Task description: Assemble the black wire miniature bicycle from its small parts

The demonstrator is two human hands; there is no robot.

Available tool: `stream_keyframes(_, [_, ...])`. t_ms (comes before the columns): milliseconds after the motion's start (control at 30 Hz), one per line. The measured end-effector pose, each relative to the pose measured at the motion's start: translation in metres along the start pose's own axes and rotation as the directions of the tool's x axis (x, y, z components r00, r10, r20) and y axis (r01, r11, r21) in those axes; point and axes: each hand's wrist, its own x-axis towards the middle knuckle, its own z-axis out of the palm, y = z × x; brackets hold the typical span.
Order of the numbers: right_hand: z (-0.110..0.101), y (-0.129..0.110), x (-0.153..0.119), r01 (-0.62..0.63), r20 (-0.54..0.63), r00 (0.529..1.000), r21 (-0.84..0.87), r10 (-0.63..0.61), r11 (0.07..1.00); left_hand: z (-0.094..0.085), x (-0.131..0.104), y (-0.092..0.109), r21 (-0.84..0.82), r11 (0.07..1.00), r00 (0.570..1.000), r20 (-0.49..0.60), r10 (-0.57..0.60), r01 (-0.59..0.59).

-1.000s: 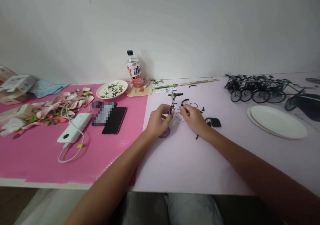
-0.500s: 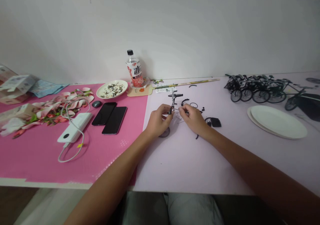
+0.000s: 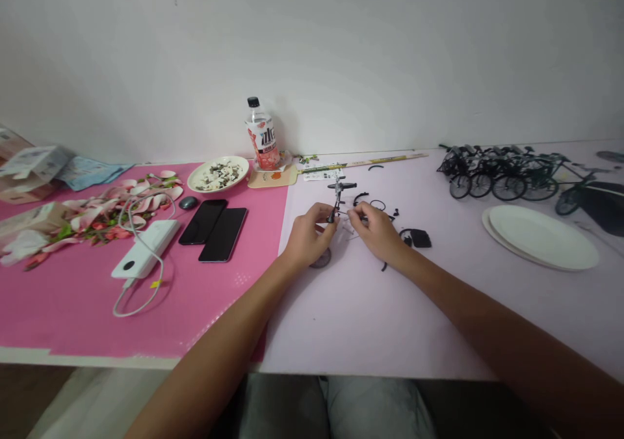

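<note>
Black plastic and thin metal: a small bicycle frame piece [image 3: 337,198] stands upright between both hands, handlebar end up. Left hand [image 3: 308,237] is pinched on the lower end of the frame, thumb and fingers closed round it. Right hand [image 3: 377,229] has its fingertips together on a tiny part at the frame's side; the part is too small to make out. Both hands meet at the frame, just above the pale lilac mat [image 3: 370,309].

Step in hand, by my read: fitting a small part onto the frame, mid-assembly. The next move likely needs the left hand to keep the frame steady while the right lines the part up and presses it home; fine fingertip work, easy to drop.

Loose black bits [image 3: 377,205] lie just beyond the right hand, a black block [image 3: 420,238] just right of it. A round dark wheel [image 3: 322,259] sits under the left hand. Finished model bicycles [image 3: 492,172] and white plates [image 3: 541,237] are well off to the right; two phones [image 3: 214,227] and a power bank [image 3: 143,250] lie left of the left hand.
</note>
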Motion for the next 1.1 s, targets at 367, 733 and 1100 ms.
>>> stream_keyframes(367, [0.0009, 0.0005, -0.0001, -0.002, 0.002, 1.0, 0.011, 0.002, 1.0, 0.0, 0.0001, -0.0008, -0.006, 1.0, 1.0, 0.005, 0.001, -0.001])
stream_keyframes(733, [0.0002, 0.0008, 0.0002, -0.003, 0.001, 1.0, 0.014, 0.003, 1.0, -0.0005, -0.0003, 0.0006, -0.004, 1.0, 1.0, 0.003, 0.001, -0.001])
stream_keyframes(1100, [0.0013, 0.0012, 0.0001, 0.001, 0.006, 1.0, 0.003, -0.001, 1.0, -0.0009, 0.0001, -0.001, 0.009, 1.0, 1.0, 0.016, 0.0, 0.0])
